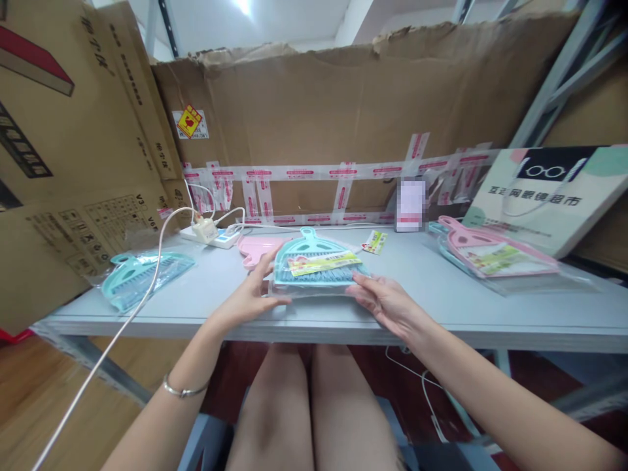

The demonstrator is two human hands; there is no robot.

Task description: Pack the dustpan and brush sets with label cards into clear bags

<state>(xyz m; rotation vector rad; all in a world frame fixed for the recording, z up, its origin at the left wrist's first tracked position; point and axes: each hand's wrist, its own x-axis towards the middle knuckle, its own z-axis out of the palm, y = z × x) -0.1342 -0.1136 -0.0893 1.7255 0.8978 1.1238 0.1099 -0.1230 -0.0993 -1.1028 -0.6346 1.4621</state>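
Observation:
A turquoise dustpan and brush set [318, 258] in a clear plastic bag is between my two hands, just above the front part of the table. A green and yellow label card [324, 263] lies slantwise across its front. My left hand [252, 288] holds its left side, the fingers partly behind it and the thumb along the lower edge of the bag. At the lower right corner, my right hand [385, 301] pinches the bag between thumb and fingers. Partly hidden behind the set is a pink dustpan [258, 248] on the table.
A bagged turquoise set [147, 275] lies left, with a white cable [152, 281] crossing it. Bagged pink and turquoise sets [500, 252] are stacked right. Behind stand a power strip [226, 235], a loose label card [375, 242], a phone [411, 206] and a cardboard wall [343, 111].

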